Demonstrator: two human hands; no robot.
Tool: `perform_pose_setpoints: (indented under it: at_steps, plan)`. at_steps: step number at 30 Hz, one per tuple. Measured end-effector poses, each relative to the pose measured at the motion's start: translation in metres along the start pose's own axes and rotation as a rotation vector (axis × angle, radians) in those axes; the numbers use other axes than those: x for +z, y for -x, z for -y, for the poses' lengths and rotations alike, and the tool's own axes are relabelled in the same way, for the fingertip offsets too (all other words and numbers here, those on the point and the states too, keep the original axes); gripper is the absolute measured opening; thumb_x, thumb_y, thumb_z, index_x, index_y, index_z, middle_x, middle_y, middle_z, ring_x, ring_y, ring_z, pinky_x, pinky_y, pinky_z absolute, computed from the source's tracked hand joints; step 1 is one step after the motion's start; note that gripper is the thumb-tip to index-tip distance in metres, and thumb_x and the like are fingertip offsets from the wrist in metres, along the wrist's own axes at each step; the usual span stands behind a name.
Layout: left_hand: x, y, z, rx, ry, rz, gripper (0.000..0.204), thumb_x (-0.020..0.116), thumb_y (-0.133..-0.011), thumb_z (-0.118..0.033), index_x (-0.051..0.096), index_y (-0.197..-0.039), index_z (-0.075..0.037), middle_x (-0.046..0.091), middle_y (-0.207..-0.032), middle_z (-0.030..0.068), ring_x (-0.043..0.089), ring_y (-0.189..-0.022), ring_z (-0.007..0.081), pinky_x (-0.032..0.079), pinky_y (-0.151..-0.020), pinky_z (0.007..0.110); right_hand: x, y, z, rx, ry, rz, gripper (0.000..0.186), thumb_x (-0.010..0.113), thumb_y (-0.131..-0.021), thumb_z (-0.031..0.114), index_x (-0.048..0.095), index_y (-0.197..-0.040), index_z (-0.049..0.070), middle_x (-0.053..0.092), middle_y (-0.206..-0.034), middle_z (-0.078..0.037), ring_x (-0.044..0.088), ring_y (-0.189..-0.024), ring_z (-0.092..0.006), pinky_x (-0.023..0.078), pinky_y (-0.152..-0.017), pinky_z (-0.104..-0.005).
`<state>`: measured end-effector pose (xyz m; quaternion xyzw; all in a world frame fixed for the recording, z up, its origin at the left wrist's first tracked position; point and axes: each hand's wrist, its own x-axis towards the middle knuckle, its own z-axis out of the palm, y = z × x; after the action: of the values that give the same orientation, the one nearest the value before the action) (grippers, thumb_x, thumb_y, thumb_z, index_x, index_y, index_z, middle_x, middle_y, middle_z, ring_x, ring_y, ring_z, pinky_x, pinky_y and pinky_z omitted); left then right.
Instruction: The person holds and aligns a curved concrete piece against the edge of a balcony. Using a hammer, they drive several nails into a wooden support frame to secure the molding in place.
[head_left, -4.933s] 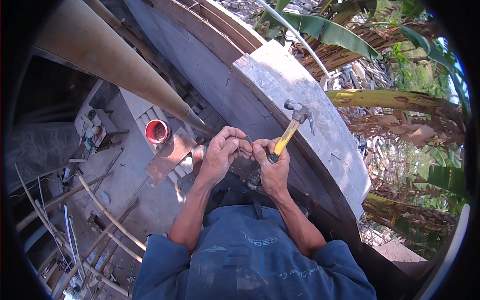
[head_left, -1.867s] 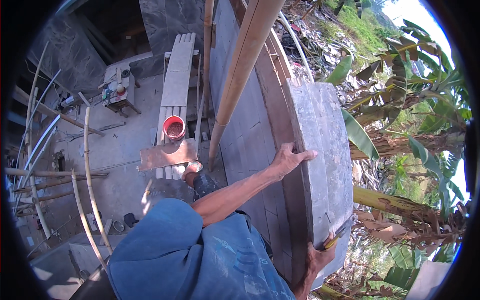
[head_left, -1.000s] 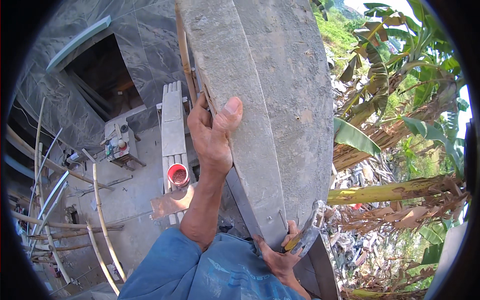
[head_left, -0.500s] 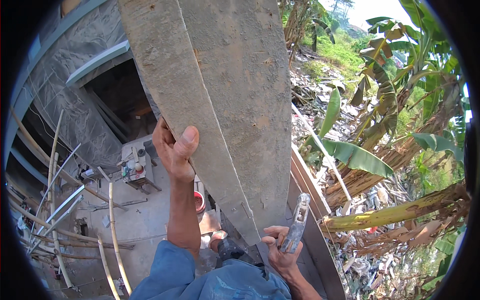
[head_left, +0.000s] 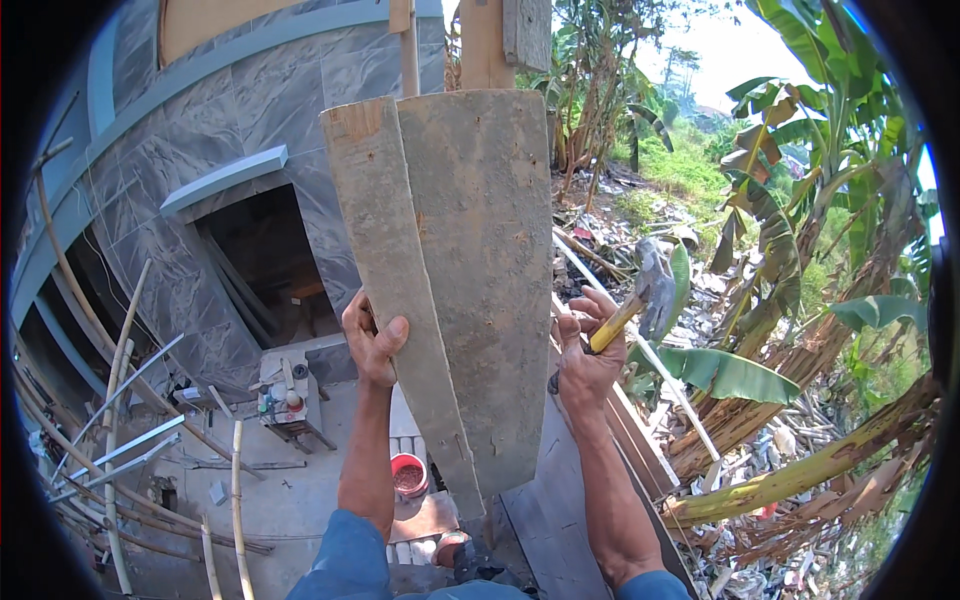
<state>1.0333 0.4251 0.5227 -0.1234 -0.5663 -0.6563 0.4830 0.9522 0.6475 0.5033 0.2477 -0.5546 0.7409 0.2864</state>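
Two cement-crusted wooden boards stand before me, a narrow board (head_left: pixel 385 240) at the left, edge to face with a wider board (head_left: pixel 490 280). My left hand (head_left: pixel 372 340) is closed round the outer edge of the narrow board, its thumb on the front face. To the right of the boards, my right hand (head_left: pixel 590 370) is closed on a hammer (head_left: pixel 655 290) with a yellow handle and a worn grey head. The hammer's head points up and away from the boards. A small nail-like bit shows near the narrow board's lower end.
A red bucket (head_left: pixel 408 475) stands below. Farther left are a small work table (head_left: pixel 288 400) with items on it, bamboo poles (head_left: pixel 238 510) and a dark doorway (head_left: pixel 270 260). On the right, a ledge (head_left: pixel 630 430) borders a rubble slope with banana plants (head_left: pixel 725 370).
The boards now sit lower and farther from me, their top ends in view. My right hand has risen beside them, bringing the hammer up with its yellow handle showing.
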Motion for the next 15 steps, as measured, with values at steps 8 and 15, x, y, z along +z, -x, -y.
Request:
perform_pose_setpoints:
  at_steps: [8,15]
  plan:
    - [-0.009,0.010,0.028,0.041,-0.018,-0.072,0.064,0.075,-0.067,-0.042,0.060,-0.104,0.007,0.064,-0.090,0.0094,0.060,-0.080,0.0163,0.046,-0.072,0.028,0.037,-0.006,-0.006,0.083,0.058,0.071,0.063,0.086,-0.073,0.017,0.060,-0.129,0.005,0.068,-0.096,-0.004,0.041,-0.056,0.0011,0.041,-0.056,-0.0157]
    - [-0.041,-0.002,0.047,-0.001,-0.060,0.086,0.065,0.073,-0.067,-0.041,0.060,-0.108,0.008,0.066,-0.094,0.0111,0.062,-0.084,0.0170,0.047,-0.075,0.028,0.056,-0.019,-0.010,0.336,0.067,0.149,0.051,0.091,-0.068,0.026,0.067,-0.100,-0.005,0.071,-0.083,-0.008,0.066,-0.070,-0.0136,0.052,-0.066,-0.0278]
